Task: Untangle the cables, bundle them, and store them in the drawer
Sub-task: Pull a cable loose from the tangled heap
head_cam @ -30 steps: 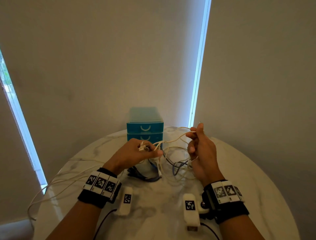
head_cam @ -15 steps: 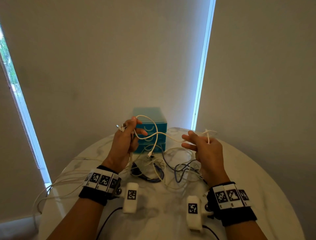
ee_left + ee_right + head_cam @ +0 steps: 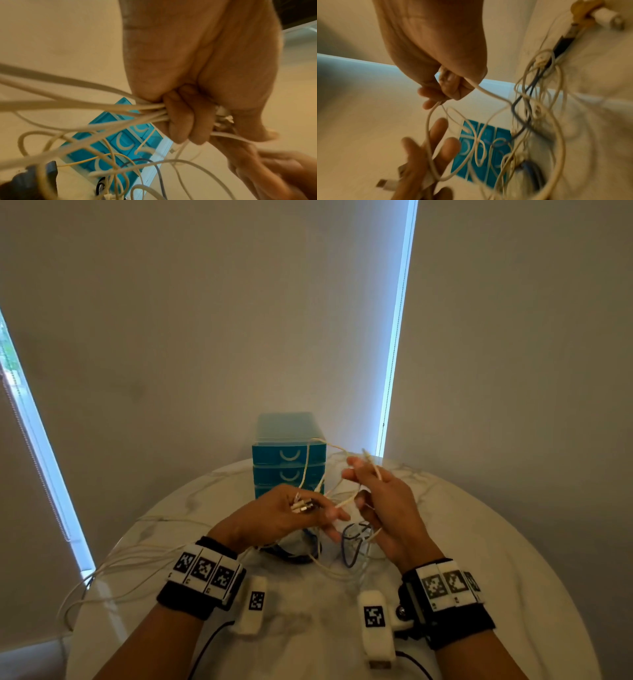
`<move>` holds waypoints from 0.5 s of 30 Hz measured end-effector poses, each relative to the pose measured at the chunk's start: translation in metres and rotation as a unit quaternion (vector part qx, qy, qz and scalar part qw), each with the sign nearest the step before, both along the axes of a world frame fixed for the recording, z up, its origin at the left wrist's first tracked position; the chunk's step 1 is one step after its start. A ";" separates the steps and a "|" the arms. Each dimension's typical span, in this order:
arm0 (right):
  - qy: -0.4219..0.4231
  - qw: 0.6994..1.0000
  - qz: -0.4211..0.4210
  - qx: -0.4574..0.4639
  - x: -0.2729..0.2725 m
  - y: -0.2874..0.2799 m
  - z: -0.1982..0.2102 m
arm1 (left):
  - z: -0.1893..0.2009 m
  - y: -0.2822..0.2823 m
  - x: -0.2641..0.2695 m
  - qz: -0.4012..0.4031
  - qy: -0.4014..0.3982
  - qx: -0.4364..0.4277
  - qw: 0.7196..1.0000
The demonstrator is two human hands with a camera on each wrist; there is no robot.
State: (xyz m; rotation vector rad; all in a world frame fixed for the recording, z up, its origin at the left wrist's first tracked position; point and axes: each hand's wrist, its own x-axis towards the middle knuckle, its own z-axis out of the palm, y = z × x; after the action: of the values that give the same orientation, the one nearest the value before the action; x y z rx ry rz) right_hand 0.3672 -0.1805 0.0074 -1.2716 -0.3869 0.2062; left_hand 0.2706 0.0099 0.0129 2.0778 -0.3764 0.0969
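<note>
Gripping a bunch of white cable ends (image 3: 303, 506), the left hand (image 3: 277, 517) stays low while the right hand (image 3: 383, 501) pinches one white strand (image 3: 489, 93). Loose cables (image 3: 342, 549) sprawl across the table (image 3: 496, 542) before the closed drawer unit (image 3: 287, 455) — pulling hard would likely cinch the knot.

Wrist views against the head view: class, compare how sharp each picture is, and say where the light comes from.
Head view: mostly sharp, dim room, bright daylight strips beside the blinds, the drawer unit clear. Left wrist view: warm cast, the left hand fairly sharp, the near white cables smeared. Right wrist view: motion blur throughout, the right hand soft, cables streaked.
</note>
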 end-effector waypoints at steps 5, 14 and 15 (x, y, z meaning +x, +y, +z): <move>-0.019 1.000 0.020 0.001 0.010 -0.009 -0.001 | 0.007 0.002 0.005 0.209 -0.099 -0.139 0.963; -0.015 0.996 -0.070 0.052 0.005 -0.001 0.015 | -0.005 0.029 0.016 0.335 -0.123 -0.192 0.914; -0.019 0.994 -0.093 0.060 0.006 -0.001 0.022 | -0.005 0.032 0.017 0.346 -0.124 -0.200 0.908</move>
State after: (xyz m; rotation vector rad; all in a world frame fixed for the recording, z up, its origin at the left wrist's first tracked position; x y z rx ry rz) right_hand 0.3729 -0.1820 0.0290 -1.1855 -0.3069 0.0001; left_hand 0.2873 0.0416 0.0080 1.6983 0.2389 0.8005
